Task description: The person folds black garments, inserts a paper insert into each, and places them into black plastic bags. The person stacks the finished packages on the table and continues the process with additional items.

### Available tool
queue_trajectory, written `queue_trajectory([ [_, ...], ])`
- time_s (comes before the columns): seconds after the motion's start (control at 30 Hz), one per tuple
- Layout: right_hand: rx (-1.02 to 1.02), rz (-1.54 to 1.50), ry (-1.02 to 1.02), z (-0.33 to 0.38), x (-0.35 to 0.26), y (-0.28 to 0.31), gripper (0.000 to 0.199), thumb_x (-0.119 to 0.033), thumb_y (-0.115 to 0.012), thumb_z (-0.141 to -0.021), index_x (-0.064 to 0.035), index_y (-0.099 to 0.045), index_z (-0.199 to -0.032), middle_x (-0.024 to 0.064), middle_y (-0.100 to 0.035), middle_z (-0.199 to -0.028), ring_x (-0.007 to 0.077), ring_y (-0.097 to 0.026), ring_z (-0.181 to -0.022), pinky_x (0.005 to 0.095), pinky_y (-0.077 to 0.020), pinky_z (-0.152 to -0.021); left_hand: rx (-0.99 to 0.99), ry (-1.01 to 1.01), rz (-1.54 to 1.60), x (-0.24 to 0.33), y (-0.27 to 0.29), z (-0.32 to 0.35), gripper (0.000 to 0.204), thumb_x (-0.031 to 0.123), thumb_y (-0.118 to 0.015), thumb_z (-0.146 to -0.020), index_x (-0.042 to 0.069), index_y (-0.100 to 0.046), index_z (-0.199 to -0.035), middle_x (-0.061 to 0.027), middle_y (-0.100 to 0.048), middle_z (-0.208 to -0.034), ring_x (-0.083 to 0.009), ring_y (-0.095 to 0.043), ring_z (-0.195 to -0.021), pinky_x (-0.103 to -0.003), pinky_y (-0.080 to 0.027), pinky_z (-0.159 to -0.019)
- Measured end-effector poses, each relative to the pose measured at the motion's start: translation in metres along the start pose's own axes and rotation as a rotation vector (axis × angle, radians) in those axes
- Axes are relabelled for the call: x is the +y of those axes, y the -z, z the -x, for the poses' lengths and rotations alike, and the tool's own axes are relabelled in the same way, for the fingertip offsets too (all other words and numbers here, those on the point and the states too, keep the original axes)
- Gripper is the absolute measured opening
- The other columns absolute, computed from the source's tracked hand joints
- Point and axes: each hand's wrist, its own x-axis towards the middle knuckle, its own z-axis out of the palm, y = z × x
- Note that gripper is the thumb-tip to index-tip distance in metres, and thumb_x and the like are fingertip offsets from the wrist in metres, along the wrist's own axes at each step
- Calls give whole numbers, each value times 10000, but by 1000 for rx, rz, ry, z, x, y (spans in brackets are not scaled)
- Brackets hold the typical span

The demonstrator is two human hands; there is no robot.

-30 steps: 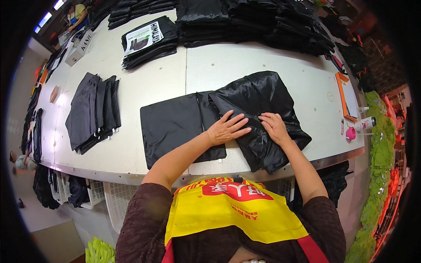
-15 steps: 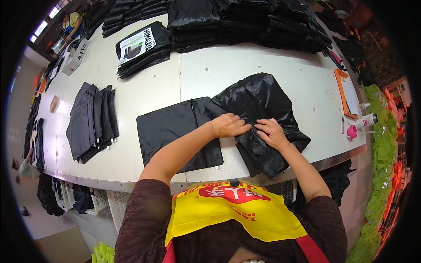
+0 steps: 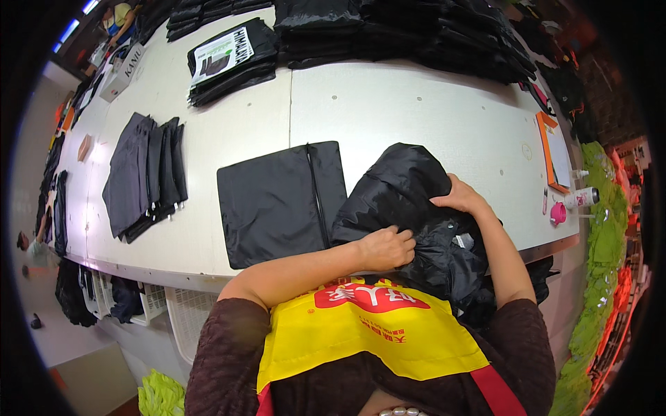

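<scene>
The crumpled black bundle (image 3: 397,182) looks like thin, slick cloth, glossy along its creases. The flat black bag (image 3: 267,201) is smoother and duller, its fabric only faintly shiny. Matt, dark cloth makes up the folded pile (image 3: 130,177). The white worktop (image 3: 423,128) is smooth with a soft sheen. The yellow apron (image 3: 374,341) looks like smooth fabric, the brown sleeve (image 3: 229,357) rough-textured cloth, the white basket (image 3: 186,313) plastic, the beads (image 3: 399,412) glossy.
</scene>
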Motion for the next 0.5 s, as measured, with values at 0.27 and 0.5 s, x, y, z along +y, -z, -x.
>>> queue_trajectory([
  [0.27,-421,-323,-122,12,1,-16,622,-337,-693,-727,19,-534,-1212,130,-605,-1122,209,-576,-972,310,-455,-864,-11,-25,-40,16,-2,1,262,271,-606,-756,53,-617,-902,-214,-621,-1044,-377,-541,-1113,-631,-329,-943],
  [0.5,-291,109,218,94,-67,-25,920,-550,-746,-609,29,-449,-1260,234,-575,-1153,342,-576,-1044,378,-450,-897,-196,214,418,-4,-9,-17,286,276,-664,-700,37,-644,-856,-165,-648,-755,-351,-635,-725,-426,-500,-682],
])
